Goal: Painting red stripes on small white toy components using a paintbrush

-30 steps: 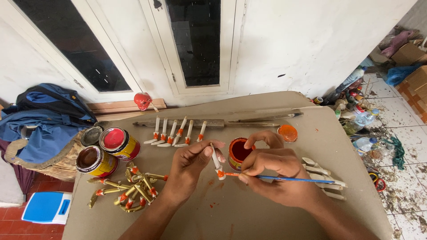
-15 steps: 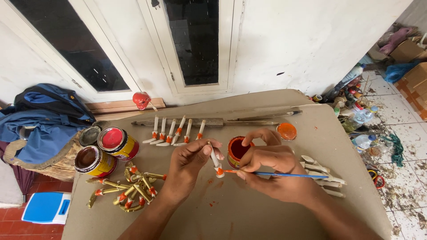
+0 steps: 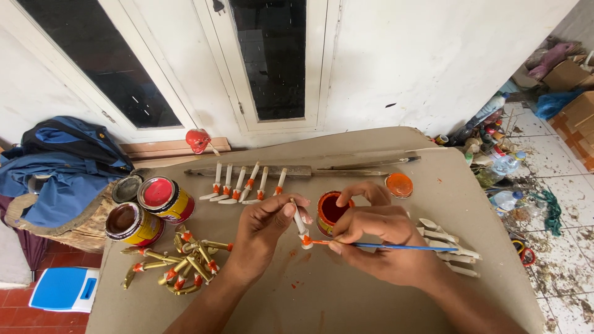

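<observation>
My left hand (image 3: pixel 263 232) pinches a small pale wooden stick piece (image 3: pixel 299 221) with an orange-painted tip. My right hand (image 3: pixel 383 238) holds a thin blue-handled paintbrush (image 3: pixel 396 247), whose orange tip touches the lower end of the piece. Just behind my hands stands a small open pot of orange paint (image 3: pixel 330 210), with its orange lid (image 3: pixel 399 184) lying to the right. Both hands hover over a brown cardboard sheet (image 3: pixel 346 297).
Several painted pieces (image 3: pixel 244 184) lean in a row on a wooden strip. Gold pieces (image 3: pixel 179 263) lie piled at left beside three paint cans (image 3: pixel 158 196). Unpainted pieces (image 3: pixel 445 242) sit at right. Blue bag (image 3: pixel 59 161) at far left; clutter on tiled floor at right.
Hands stay nearly in place; the brush tip keeps working on the lower end of the held piece.
</observation>
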